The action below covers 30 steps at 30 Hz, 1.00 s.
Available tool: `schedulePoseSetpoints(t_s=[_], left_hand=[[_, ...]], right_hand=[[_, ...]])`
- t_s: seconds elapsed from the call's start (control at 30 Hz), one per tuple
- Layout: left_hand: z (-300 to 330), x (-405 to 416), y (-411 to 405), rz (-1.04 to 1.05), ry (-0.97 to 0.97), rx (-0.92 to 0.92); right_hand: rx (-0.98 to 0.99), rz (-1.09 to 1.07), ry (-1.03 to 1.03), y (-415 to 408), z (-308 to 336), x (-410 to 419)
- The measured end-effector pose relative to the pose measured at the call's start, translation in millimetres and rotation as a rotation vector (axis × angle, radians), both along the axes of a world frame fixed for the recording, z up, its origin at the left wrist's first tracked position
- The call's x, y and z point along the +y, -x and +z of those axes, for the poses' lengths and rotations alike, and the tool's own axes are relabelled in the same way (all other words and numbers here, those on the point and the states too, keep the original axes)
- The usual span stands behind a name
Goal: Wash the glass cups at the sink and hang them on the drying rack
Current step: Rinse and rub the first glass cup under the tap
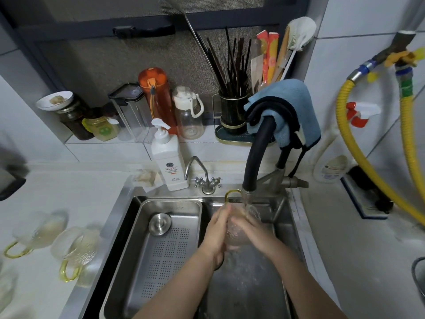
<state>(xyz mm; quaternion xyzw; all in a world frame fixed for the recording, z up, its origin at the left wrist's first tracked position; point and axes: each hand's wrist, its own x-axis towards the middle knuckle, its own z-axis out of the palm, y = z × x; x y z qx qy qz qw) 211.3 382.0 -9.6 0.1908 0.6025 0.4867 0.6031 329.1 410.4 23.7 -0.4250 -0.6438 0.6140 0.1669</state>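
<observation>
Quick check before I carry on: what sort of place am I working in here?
Most likely a home kitchen, at the sink. A steel sink with a running tap, a holder of chopsticks on the tiled ledge, and a pump bottle that looks like dish soap all point that way.

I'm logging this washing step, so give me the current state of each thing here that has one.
Black faucet: running.
Glass cup: held under the stream by both hands.
Left hand: grips the cup.
Right hand: grips the cup.
Cups on the counter: lying on their sides.
Blue cloth: draped over the faucet.
</observation>
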Motion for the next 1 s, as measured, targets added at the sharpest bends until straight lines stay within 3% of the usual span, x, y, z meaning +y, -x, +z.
schedulePoseSetpoints(t_s=[0.27, 0.43, 0.63, 0.77, 0.83, 1.0], left_hand=[[9.1, 1.2, 10.9, -0.008, 0.029, 0.006], [9.7, 3.3, 7.4, 0.008, 0.072, -0.008], [3.8, 2.4, 13.6, 0.027, 0.071, -0.049], [4.2, 2.7, 7.5, 0.019, 0.074, -0.06], [7.2, 3.5, 9.0, 0.015, 0.065, -0.03], [2.6, -0.7, 17.4, 0.017, 0.043, -0.043]], right_hand=[[-0.24, 0.192, -0.108, -5.8, -10.5, -1.7], [-0.01, 0.143, 0.039, 3.3, 3.8, 2.4], [-0.259, 0.205, -0.214, -3.8, 0.0, -1.6], [0.021, 0.06, -0.081, 8.2, -3.9, 0.8], [0.058, 0.063, -0.051, 6.5, -11.4, -0.1], [-0.292, 0.227, -0.312, -8.0, -12.3, -4.1]])
